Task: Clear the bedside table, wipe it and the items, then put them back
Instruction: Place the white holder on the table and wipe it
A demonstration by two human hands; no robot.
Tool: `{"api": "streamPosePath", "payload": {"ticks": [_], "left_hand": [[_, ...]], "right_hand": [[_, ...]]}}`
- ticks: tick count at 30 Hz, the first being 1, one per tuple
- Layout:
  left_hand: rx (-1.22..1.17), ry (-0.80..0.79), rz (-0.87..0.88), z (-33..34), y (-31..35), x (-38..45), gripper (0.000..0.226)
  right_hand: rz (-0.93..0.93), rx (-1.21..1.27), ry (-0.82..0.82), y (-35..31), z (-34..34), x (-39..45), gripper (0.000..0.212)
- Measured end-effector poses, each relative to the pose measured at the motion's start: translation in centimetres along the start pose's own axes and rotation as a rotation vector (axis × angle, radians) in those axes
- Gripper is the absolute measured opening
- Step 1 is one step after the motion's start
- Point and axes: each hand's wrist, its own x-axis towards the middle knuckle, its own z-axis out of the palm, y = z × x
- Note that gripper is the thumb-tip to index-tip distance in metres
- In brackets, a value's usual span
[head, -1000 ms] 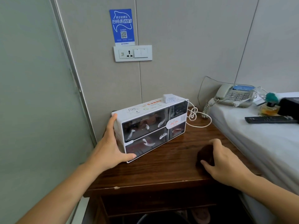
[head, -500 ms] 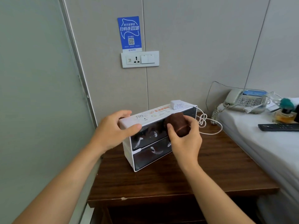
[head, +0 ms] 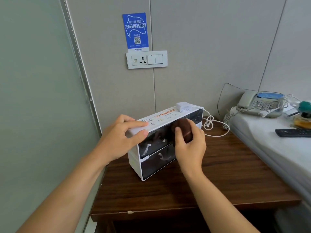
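Observation:
A white box with dark see-through drawers [head: 154,158] stands on the brown wooden bedside table [head: 227,179], near the wall. My left hand [head: 121,138] grips its top left corner, thumb on the front. My right hand [head: 188,145] holds a balled dark brown cloth [head: 183,130] against the upper front of the box. A white charger [head: 182,106] lies on the box top, its white cable [head: 210,125] looping down to the table.
On the white bed [head: 277,148] at the right lie a grey telephone [head: 259,103], a black remote [head: 292,132] and a bottle with a green top [head: 303,115]. A socket and switch plate [head: 146,59] sits on the wall under a blue sign. A glass panel stands at the left.
My right hand lifted the brown cloth from the table to the box front. My left hand shifted from the box's left side to its top corner. The view moved closer.

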Motion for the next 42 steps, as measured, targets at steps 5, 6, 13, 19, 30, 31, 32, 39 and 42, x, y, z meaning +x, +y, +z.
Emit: {"api": "streamPosePath", "payload": {"ticks": [5, 6, 13, 19, 30, 31, 32, 39, 42], "left_hand": [[0.019, 0.017, 0.006, 0.2, 0.0, 0.0, 0.041], [0.020, 0.016, 0.008, 0.1, 0.0, -0.1, 0.041], [-0.005, 0.016, 0.004, 0.2, 0.0, 0.0, 0.042], [0.008, 0.017, -0.004, 0.3, 0.1, -0.1, 0.053], [-0.040, 0.034, -0.010, 0.7, 0.5, 0.0, 0.042], [-0.038, 0.029, -0.011, 0.7, 0.5, 0.0, 0.041], [-0.034, 0.023, -0.017, 0.7, 0.6, -0.1, 0.038], [-0.018, 0.039, -0.039, 0.8, 0.8, -0.2, 0.024], [-0.020, 0.035, -0.043, 0.7, 0.9, -0.3, 0.023]], "right_hand": [[-0.119, -0.060, -0.197, 0.8, 0.3, -5.0, 0.041], [-0.134, -0.077, -0.199, 1.3, 0.0, -4.4, 0.039], [-0.070, -0.098, -0.106, 1.4, -0.3, -1.3, 0.032], [-0.140, -0.032, -0.098, -0.2, -0.6, -1.0, 0.040], [-0.325, -0.042, -0.219, -1.0, 0.6, -3.7, 0.040], [-0.260, -0.029, -0.155, -0.8, 0.5, -2.3, 0.037], [-0.176, -0.023, -0.093, -0.9, 0.5, -1.0, 0.036], [-0.461, -0.169, -0.412, -0.2, 0.5, -6.5, 0.048], [-0.546, -0.234, -0.507, 0.5, -0.5, -5.9, 0.048]]}}
